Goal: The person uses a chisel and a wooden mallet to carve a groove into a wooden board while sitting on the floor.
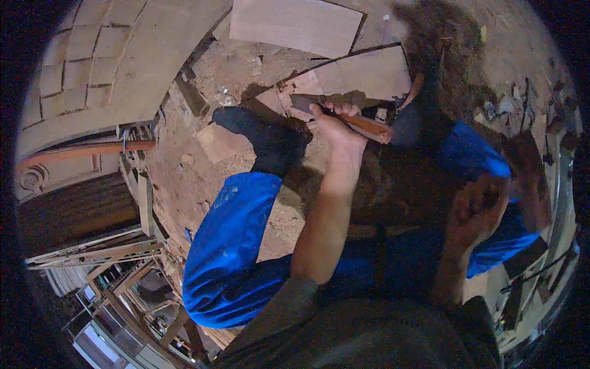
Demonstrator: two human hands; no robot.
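Note:
My left hand (339, 130) is closed round a long reddish-brown wooden bar (367, 126), its thumb along the top side. The bar's darker, flatter end (301, 103) reaches left over a pale wooden panel (362, 75) with a curved edge and visible joints. Whether the bar touches the panel, I cannot tell. On the right, my right hand (480, 206) is curled closed above my blue-trousered leg, in shadow. Beside it is a blurred brown shape (531, 163); whether the hand holds it is unclear.
A pale rectangular board (298, 26) lies beyond the panel. My dark-covered foot (264, 130) rests near wood scraps (221, 142) and shavings. At the far left stands a large jointed wooden surface (86, 74), with stacked timber (126, 270) below it. Offcuts (510, 101) litter the right side.

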